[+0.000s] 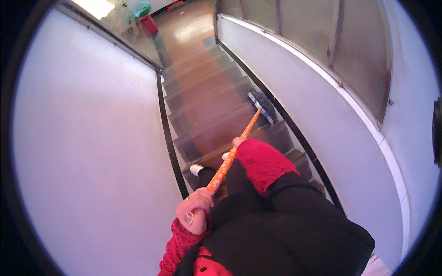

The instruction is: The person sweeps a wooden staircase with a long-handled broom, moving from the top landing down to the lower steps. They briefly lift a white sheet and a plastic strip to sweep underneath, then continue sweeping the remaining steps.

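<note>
A mop with an orange flower-patterned handle (221,174) slants down the stairs, away from me. My left hand (196,210) is closed around its upper end, and a small white loop shows against the hand. Farther down the shaft, my right hand (238,141) grips it, mostly hidden behind the red dotted sleeve (266,162). The shaggy grey mop head (264,103), with a pale bar along it, rests on a step at the right side, close to the wall's black skirting.
Brown-red stairs (207,107) with dark edges descend between a white left wall (86,120) and a right wall (310,86) topped by glazed panels. My white shoes (196,169) stand on a step. A red bin (148,24) with a green rim is on the floor below.
</note>
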### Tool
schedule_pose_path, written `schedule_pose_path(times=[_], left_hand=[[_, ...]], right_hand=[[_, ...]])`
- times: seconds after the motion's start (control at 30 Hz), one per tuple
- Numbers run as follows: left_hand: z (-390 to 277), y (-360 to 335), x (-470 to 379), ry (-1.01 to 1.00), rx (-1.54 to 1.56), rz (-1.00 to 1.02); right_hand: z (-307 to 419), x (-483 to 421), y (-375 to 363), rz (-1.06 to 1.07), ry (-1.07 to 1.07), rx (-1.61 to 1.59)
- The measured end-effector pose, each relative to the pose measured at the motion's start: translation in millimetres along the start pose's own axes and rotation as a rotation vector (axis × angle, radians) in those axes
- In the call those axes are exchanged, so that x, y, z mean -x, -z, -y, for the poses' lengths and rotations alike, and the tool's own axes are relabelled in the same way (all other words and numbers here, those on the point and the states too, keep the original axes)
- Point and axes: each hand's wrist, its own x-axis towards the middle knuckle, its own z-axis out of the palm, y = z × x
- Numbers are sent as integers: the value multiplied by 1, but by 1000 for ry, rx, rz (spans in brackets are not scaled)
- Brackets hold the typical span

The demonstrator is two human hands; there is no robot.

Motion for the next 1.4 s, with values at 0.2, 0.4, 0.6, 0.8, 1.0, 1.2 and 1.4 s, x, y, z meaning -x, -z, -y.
schedule_pose_path(times=[0.2,0.4,0.6,0.8,1.0,1.2,1.4], left_hand=[[-63,23,-26,104,-255,122],[-146,51,-65,171,-328,129],[-206,5,-126,177,-559,401],[-220,-82,-168,32,-619,607],[-268,-129,-179,78,-1310,101],[-282,-143,-196,-99,-141,-46],[-230,-149,-220,-102,-13,-324]], right_hand=[[-1,24,-61,214,744,1179],[11,101,-158,279,483,724],[19,166,-203,644,-191,-456],[65,228,-162,700,-268,-775],[135,290,-89,835,-241,-855],[161,328,-12,911,-113,-886],[176,281,25,601,69,-1007]])
